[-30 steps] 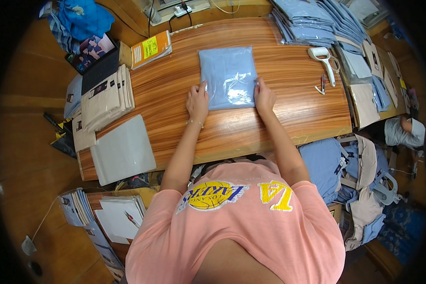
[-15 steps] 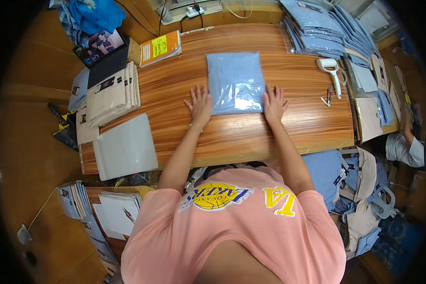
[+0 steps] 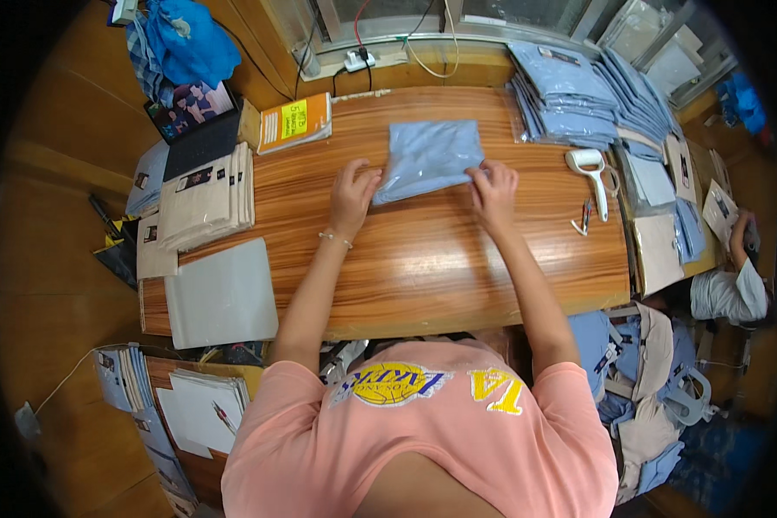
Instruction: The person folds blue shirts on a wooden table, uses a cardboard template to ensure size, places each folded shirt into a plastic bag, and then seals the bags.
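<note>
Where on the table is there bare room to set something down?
Bare tabletop lies between the beige packets and the left hand, in front of the blue packet, and between the right hand and the roller. Crowded: the left edge and the back right, under the blue stack.

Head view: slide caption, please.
Bagged blue cloth on a wood-grain table, right hand at the cloth's right edge, left hand by its left.

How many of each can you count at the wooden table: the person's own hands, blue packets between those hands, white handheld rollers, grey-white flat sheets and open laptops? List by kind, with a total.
Own hands: 2 (left hand, right hand)
Blue packet: 1
White roller: 1
Grey-white sheet: 1
Open laptop: 1
Total: 6
</note>
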`<state>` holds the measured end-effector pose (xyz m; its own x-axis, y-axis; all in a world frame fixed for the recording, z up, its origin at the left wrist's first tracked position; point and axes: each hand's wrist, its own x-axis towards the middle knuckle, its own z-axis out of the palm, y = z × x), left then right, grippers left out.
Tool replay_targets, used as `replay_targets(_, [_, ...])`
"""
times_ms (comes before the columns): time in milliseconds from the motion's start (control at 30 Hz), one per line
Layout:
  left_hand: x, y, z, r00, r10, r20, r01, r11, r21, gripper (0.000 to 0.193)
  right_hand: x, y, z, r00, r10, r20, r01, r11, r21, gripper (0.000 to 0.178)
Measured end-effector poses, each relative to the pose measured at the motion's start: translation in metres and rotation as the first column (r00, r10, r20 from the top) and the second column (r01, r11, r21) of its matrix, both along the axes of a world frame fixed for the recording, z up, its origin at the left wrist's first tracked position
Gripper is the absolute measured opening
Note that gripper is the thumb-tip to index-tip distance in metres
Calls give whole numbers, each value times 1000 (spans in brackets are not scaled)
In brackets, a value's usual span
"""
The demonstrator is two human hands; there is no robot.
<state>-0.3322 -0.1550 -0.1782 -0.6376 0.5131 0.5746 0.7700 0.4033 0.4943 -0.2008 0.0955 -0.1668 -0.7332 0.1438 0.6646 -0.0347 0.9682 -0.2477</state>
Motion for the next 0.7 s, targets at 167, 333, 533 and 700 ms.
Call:
replay_targets(167, [4,30,78,989,-74,-126,79,996,35,28,-19,21,112,984,151,-99,-135,979,151,20])
replay_targets(333, [-8,44,131,999,-42,-12,43,970,241,26,-27,34,156,984,143,-108,-144,990,1,20])
replay_targets(533, [-73,68,51,949,125,291,-147,988,54,28,-99,68,41,951,-18,309,66,987,-146,31])
replay_targets(700, [-46,119,-21,918,284,278,-301,954,20,36,-127,-11,-27,958,-194,211,256,910,-326,33])
